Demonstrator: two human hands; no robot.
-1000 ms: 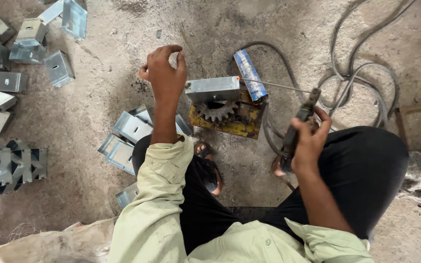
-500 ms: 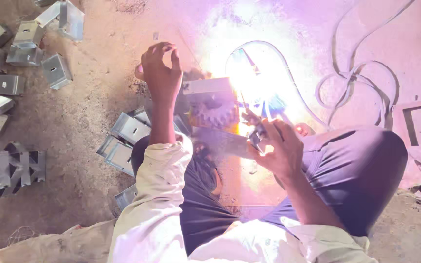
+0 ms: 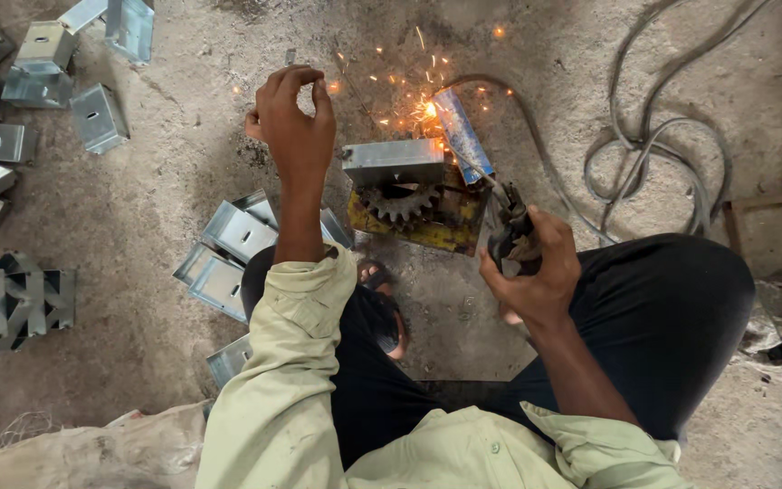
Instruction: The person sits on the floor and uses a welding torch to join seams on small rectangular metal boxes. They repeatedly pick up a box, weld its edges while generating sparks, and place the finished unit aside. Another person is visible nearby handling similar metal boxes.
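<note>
My right hand grips a black welding electrode holder whose thin rod reaches up-left to a grey metal box piece. Orange sparks fly off the piece's upper right corner. The piece rests on a yellow block carrying a toothed gear. Behind it lies a blue cylinder. My left hand is raised left of the piece, fingers curled with the tips together; I see nothing in it.
Several grey sheet-metal brackets lie at the upper left, and more by my left knee. Folded metal parts are stacked at the left edge. Looped grey cables lie at the upper right. A sack sits at the bottom left.
The bright welding flash of half a second ago has faded to scattered sparks. My right hand has drawn back slightly toward my knee. The left hand has stayed raised beside the piece.
</note>
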